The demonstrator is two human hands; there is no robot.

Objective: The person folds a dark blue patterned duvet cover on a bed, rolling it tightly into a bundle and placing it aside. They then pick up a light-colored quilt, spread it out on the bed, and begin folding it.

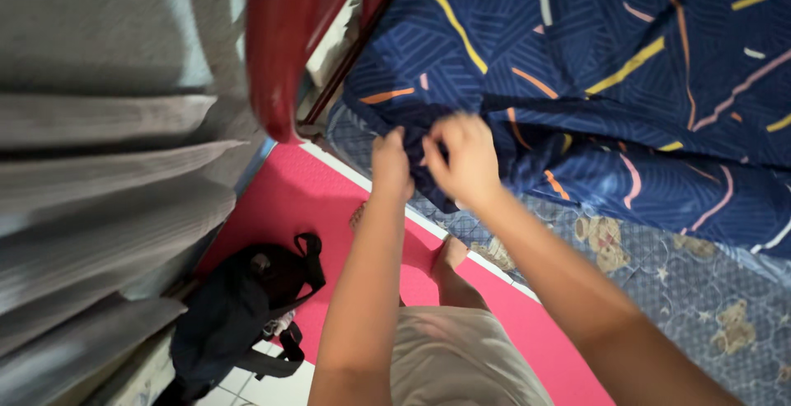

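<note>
A navy patterned sheet (626,68) is lying bunched across the bed (659,291), its corner not yet smoothed. At the bed's near edge, the right hand (465,159) and left hand (391,161) are both pinching that corner.
</note>
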